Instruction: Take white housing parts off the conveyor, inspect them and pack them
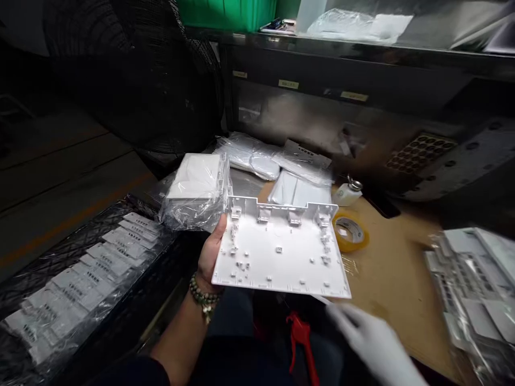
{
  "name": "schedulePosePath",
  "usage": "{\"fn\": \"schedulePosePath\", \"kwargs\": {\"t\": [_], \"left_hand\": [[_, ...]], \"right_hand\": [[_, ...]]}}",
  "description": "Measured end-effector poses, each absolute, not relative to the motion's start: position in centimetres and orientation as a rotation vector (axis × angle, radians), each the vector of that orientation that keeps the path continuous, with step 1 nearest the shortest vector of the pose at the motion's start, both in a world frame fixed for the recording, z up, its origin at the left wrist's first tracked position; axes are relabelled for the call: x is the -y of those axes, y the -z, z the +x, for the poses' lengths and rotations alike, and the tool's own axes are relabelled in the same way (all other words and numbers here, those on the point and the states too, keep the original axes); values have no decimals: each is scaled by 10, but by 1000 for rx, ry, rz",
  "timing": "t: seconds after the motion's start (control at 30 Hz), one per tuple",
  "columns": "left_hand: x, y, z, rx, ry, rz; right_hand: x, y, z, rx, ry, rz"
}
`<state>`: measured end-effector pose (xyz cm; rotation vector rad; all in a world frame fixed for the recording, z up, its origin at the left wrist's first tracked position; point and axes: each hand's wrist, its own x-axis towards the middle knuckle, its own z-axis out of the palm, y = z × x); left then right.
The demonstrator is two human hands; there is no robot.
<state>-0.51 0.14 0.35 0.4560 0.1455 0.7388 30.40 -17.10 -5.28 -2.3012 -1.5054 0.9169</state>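
My left hand (211,252) grips the left edge of a white plastic panel (281,252) and holds it flat above the bench edge, inner side up, with small clips and ribs showing. A bead bracelet sits on that wrist. My right hand (370,340), in a white glove, hovers blurred below the panel's right corner; its fingers look spread and nothing shows in them.
Bagged white parts (199,193) lie behind the panel, with more bags (257,155) further back. A yellow tape roll (350,231) and small bottle (348,192) rest on the brown bench. Stacked white parts (475,289) stand right. A black crate of wrapped pieces (80,279) sits left. A red tool (301,340) lies below.
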Motion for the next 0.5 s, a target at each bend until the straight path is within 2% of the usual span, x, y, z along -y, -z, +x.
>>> {"fn": "schedulePosePath", "kwargs": {"t": [0.07,0.13,0.23,0.33,0.5], "left_hand": [[-2,-2,-8,-170,-748,446],[-2,2,-12,-203,-755,433],[3,10,-22,-262,-783,415],[14,21,-42,-333,-802,374],[53,55,-106,-711,-761,136]], "right_hand": [[187,92,274,1668,-1124,-2367],[193,135,251,1637,-1129,-2541],[196,180,239,1437,-1130,-2564],[202,192,248,1065,-1265,-2351],[217,172,248,657,-1571,-1683]]}}
